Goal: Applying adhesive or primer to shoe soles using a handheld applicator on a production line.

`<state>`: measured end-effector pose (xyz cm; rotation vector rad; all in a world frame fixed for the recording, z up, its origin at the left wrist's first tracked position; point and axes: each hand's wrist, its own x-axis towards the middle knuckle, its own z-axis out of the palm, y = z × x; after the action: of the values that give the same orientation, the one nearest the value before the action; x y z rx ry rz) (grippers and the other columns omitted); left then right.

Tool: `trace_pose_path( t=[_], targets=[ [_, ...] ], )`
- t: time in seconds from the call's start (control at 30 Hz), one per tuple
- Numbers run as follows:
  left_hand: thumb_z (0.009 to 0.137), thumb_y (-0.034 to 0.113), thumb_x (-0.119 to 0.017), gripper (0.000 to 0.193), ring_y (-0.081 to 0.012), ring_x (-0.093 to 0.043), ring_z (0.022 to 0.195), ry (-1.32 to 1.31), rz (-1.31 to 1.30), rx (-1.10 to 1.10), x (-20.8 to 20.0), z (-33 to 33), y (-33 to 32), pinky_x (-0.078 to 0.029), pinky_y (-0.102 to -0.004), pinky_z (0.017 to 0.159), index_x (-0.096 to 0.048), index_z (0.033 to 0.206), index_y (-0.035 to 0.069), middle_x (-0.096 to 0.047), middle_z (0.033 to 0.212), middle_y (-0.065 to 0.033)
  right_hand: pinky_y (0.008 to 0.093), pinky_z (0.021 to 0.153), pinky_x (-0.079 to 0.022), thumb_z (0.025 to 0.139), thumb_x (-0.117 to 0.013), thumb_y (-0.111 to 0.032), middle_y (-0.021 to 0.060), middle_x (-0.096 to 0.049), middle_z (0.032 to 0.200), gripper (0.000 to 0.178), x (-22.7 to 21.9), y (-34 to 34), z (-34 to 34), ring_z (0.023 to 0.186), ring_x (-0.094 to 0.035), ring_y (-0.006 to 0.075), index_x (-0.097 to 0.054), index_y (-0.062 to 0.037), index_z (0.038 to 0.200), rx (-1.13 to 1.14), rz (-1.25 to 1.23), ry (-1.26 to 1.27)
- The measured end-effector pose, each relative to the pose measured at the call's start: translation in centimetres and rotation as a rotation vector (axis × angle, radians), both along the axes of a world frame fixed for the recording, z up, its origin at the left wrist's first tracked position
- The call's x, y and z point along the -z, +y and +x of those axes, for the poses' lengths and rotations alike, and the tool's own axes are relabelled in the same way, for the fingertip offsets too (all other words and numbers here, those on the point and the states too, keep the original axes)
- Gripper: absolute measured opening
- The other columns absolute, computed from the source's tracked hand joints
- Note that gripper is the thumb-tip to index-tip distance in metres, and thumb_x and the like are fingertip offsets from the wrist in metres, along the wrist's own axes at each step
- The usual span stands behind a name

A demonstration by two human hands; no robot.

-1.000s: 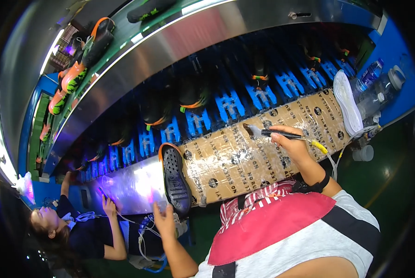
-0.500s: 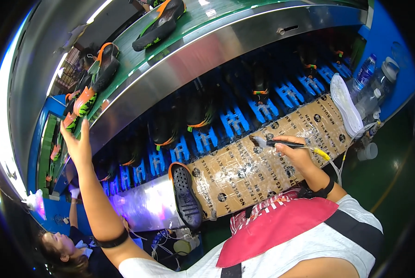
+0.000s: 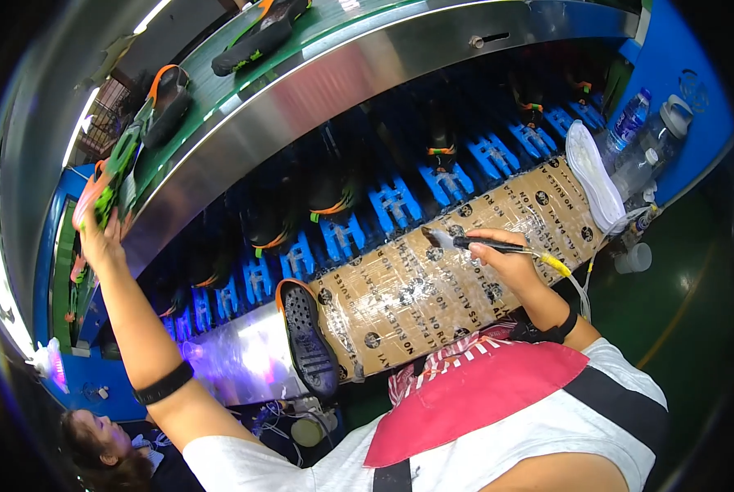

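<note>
Head view: brush (image 3: 465, 242) lies in right hand (image 3: 510, 266) grip.

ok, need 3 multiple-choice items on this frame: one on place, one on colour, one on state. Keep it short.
1. Where does the black studded shoe sole lie?
A. on the cardboard-covered bench
B. on the green conveyor belt
C. on the floor

2. What colour is the tip of the brush handle?
A. red
B. yellow
C. white

3. What is the left hand doing?
A. resting on the bench
B. holding a bottle
C. gripping an orange-and-green shoe up at the belt

Answers: 1 A, it lies at the bench's left end. 2 B, yellow shows behind the right hand. 3 C, the arm is stretched up.
</note>
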<state>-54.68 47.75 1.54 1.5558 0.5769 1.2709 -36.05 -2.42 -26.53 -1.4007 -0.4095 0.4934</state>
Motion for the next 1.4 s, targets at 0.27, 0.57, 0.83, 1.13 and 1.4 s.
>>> trace_pose_path(
  t=[0.27,0.57,0.83,1.13,1.4],
  targets=[
    [0.082,0.016,-0.057,0.059,-0.0419,-0.034,0.128,-0.560,-0.073,0.062,3.5,-13.7,-11.7,-0.027,-0.0497,0.109,-0.035,0.134,-0.001,-0.036,0.138,-0.0215,0.0191,0.060,-0.045,0.081,-0.066,-0.009,0.0050,-0.066,0.079,0.026,0.3,-0.4,0.4,0.065,-0.055,0.0064,-0.065,0.0022,0.104,-0.048,0.030,0.043],
    [0.081,0.007,-0.050,0.051,-0.0339,-0.055,0.109,-0.148,0.155,-0.331,17.7,-20.1,-19.8,-0.048,-0.0417,0.092,-0.035,0.128,-0.006,-0.051,0.122,-0.0262,0.0180,0.057,-0.043,0.081,-0.066,-0.012,0.0044,-0.066,0.077,0.026,0.0,-1.0,0.6,0.063,-0.055,0.0060,-0.065,0.0008,0.104,-0.042,0.080,0.028],
    [0.079,0.001,-0.064,0.066,-0.0255,-0.044,0.119,0.200,0.082,-0.626,32.0,-22.8,-17.0,-0.038,-0.0363,0.100,-0.030,0.135,-0.003,-0.041,0.132,-0.0193,0.0159,0.050,-0.036,0.080,-0.067,-0.014,0.0034,-0.065,0.072,0.028,-0.4,-1.8,0.5,0.059,-0.052,0.0043,-0.066,-0.0003,0.105,-0.021,0.052,0.013],
    [0.089,0.027,-0.056,0.063,-0.0318,-0.047,0.115,0.616,-0.081,-0.810,32.2,-22.4,-21.2,-0.037,-0.0369,0.096,-0.029,0.137,-0.004,-0.043,0.131,-0.0249,0.0185,0.060,-0.045,0.081,-0.067,-0.009,0.0046,-0.066,0.080,0.024,0.4,-2.1,0.7,0.069,-0.059,0.0066,-0.066,0.0006,0.103,-0.029,0.008,0.065],
    [0.098,0.019,-0.040,0.044,-0.0291,-0.046,0.117,0.536,0.061,-0.713,33.3,-19.3,-28.4,-0.036,-0.0359,0.099,-0.036,0.133,-0.006,-0.044,0.131,-0.0231,0.0169,0.056,-0.042,0.081,-0.067,-0.012,0.0037,-0.065,0.075,0.027,1.0,-0.8,0.5,0.062,-0.055,0.0052,-0.065,0.0008,0.104,-0.043,0.020,0.068]
  ],
)
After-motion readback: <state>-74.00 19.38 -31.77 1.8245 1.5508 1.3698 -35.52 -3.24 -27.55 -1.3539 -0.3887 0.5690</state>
